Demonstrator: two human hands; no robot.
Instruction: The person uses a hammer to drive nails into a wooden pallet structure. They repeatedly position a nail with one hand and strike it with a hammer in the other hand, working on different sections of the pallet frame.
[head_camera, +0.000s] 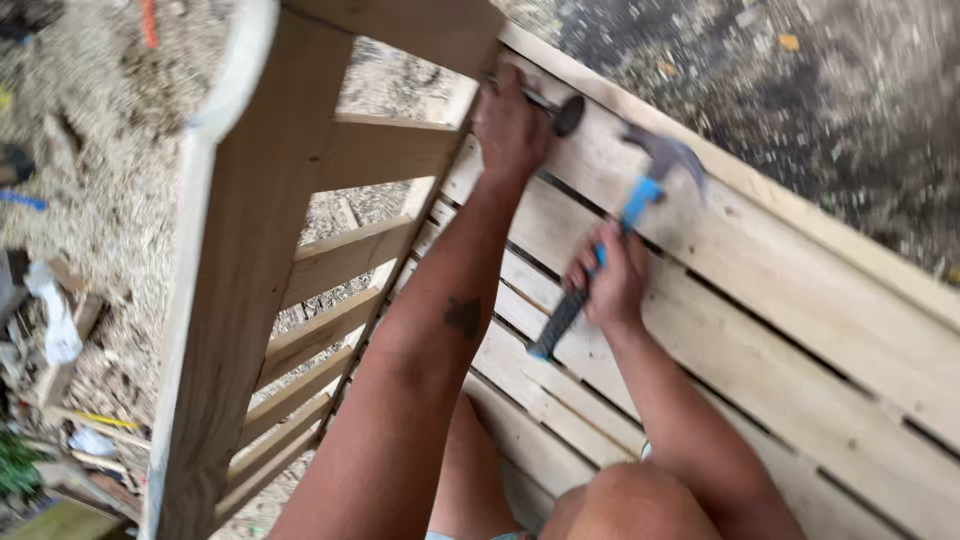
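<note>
The claw hammer (625, 215) sits near the middle of the view, its blurred steel head up and to the right over the planks, its blue and black handle slanting down to the left. The right hand (612, 285) is wrapped tight around that handle about halfway along, wrist bent, forearm running down toward the near right. The left hand (512, 125) reaches farther away, arm stretched long from the near edge, fingers curled closed around a thin metal tool with a dark round end (566, 115), pressed against the far plank close to the upright frame.

Both hands work above a slatted wooden seat (800, 340) of pale boards with dark gaps between them, running from far left to near right. To the left stands a pale wooden side frame (250, 290) with crosswise slats. A bare knee (630, 500) shows at the near edge. Beyond the wood lies dirt ground (100, 200) strewn with scraps and litter on the left, and darker gravelly ground (850, 90) at the far right.
</note>
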